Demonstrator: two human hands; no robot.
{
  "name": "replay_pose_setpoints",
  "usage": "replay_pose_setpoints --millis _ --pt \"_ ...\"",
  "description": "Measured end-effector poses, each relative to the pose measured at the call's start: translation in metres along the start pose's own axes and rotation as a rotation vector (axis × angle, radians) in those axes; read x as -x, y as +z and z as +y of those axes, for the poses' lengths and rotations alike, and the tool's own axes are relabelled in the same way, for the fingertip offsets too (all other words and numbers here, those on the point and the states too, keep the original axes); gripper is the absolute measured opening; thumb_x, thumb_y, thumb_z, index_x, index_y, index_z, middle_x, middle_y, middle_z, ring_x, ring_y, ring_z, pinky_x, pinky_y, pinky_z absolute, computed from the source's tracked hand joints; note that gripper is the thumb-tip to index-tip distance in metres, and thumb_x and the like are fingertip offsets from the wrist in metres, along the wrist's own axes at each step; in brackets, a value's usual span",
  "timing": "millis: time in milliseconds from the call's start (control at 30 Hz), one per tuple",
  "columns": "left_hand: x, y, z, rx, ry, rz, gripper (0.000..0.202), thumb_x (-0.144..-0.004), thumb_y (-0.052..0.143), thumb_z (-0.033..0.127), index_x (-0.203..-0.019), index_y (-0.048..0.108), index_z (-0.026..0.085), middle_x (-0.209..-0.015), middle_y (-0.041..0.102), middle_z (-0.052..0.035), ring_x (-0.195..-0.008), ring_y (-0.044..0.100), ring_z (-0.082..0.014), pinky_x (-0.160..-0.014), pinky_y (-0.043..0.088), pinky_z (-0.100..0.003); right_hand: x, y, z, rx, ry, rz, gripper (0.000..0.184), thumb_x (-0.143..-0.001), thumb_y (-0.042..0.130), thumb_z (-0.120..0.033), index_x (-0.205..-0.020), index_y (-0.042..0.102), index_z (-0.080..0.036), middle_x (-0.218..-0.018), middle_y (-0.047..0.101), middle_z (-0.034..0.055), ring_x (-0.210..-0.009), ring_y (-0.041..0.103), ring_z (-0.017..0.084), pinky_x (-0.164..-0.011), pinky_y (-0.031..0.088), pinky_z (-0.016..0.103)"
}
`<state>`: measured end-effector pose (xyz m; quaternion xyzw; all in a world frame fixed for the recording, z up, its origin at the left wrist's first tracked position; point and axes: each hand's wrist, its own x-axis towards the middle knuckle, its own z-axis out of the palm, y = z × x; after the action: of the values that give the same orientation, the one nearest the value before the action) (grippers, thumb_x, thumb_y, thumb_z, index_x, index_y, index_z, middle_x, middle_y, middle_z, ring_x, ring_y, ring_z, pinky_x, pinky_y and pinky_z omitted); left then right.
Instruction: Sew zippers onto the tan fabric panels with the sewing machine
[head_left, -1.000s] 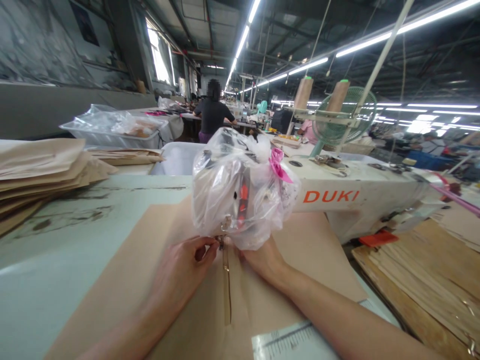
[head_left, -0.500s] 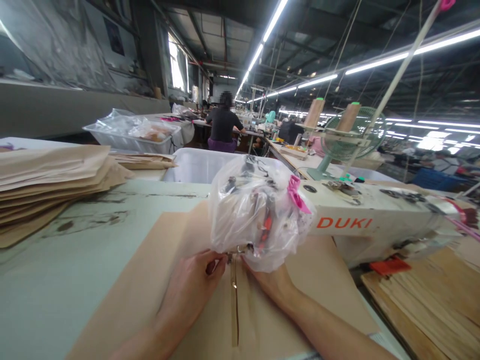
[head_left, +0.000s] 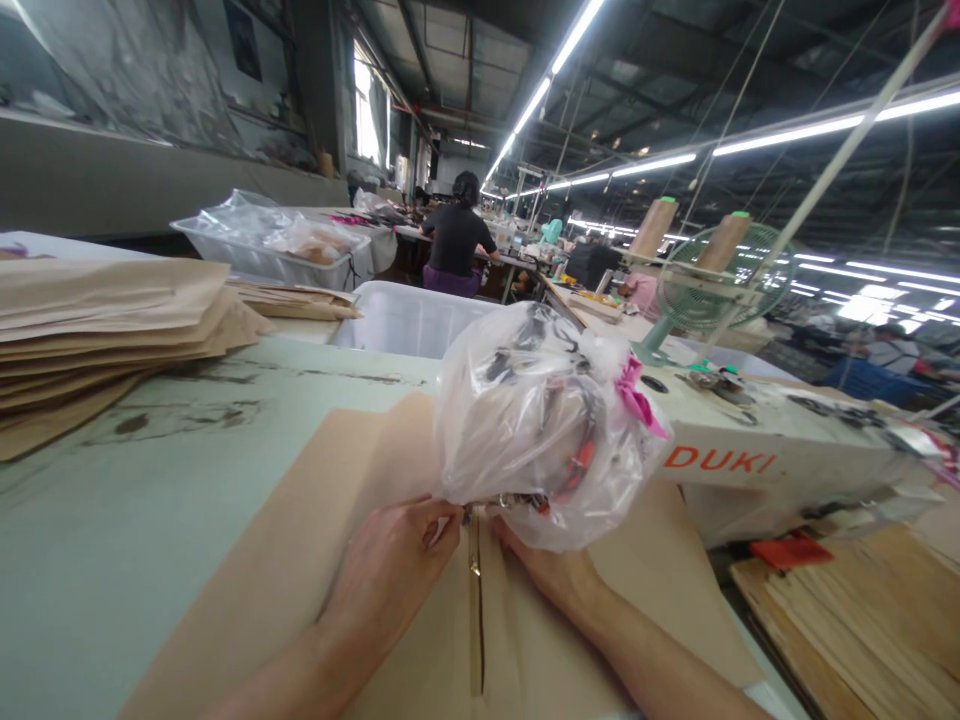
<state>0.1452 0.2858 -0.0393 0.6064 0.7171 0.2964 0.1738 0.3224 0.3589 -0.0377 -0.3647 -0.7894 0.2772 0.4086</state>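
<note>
A tan cloth panel (head_left: 300, 540) lies flat under the sewing machine head, which is wrapped in a clear plastic bag (head_left: 525, 420). Down the panel's middle runs a narrow slit-like strip (head_left: 478, 640) with a shiny metal bit, perhaps a zipper. Just left of the needle area, my left hand (head_left: 394, 560) pinches thumb and forefinger together at the strip's upper end; what lies between them is hidden. My right hand (head_left: 551, 570) rests flat on the cloth to the right of the strip, fingers stretched toward the needle, their tips partly covered by the bag.
Stacked tan pieces (head_left: 112, 330) lie at the left. Behind the machine stands a white plastic tub (head_left: 420, 320). Thread cones (head_left: 654, 228) and a green fan (head_left: 731, 275) are at the right, above the machine arm (head_left: 795, 440). A person (head_left: 457, 240) sits farther back.
The view has shifted slightly, so the machine head appears farther right and tilted. Both hands keep nearly the same place beside the strip.
</note>
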Motion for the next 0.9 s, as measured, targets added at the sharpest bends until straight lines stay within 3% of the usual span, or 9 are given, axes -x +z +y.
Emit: replay_pose_setpoints --millis 133,333,600,900 --pt "0.000 0.000 0.001 -0.007 0.013 -0.009 0.035 -0.091 0.044 0.032 -0.097 0.078 0.026 -0.062 0.058 -0.0007 -0.055 0.050 -0.0162 -0.059 0.033 -0.028 0.004 0.002 -0.003 -0.069 0.023 -0.037 0.035 -0.084 0.068 -0.045 -0.111 0.069 -0.024 -0.104 0.074 0.0085 -0.103 0.068 0.029 -0.098 0.053 0.046" --pt "0.000 0.001 0.002 -0.036 -0.009 0.008 0.034 -0.091 0.046 0.030 -0.100 0.079 0.025 -0.062 0.061 -0.0016 -0.055 0.052 -0.0159 -0.058 0.033 -0.028 0.010 0.005 0.012 -0.046 0.086 -0.039 0.026 -0.084 0.067 -0.036 -0.107 0.070 -0.025 -0.110 0.073 0.0073 -0.107 0.068 0.028 -0.100 0.053 0.044" --pt "-0.002 0.001 0.003 -0.015 0.018 -0.001 0.032 -0.088 0.047 0.026 -0.097 0.078 0.023 -0.080 0.073 -0.0056 -0.064 0.061 -0.0184 -0.064 0.038 -0.030 0.006 0.006 0.005 -0.045 0.019 -0.048 0.035 -0.085 0.065 -0.042 -0.111 0.070 -0.021 -0.109 0.073 0.0108 -0.106 0.067 0.029 -0.104 0.049 0.048" --pt "-0.002 0.002 0.002 0.003 0.014 -0.004 0.032 -0.087 0.048 0.026 -0.095 0.079 0.023 -0.082 0.075 -0.0064 -0.067 0.063 -0.0192 -0.065 0.039 -0.030 0.008 0.007 0.011 -0.005 -0.020 -0.045 0.033 -0.087 0.064 -0.041 -0.112 0.071 -0.022 -0.109 0.073 0.0101 -0.103 0.068 0.029 -0.105 0.047 0.049"
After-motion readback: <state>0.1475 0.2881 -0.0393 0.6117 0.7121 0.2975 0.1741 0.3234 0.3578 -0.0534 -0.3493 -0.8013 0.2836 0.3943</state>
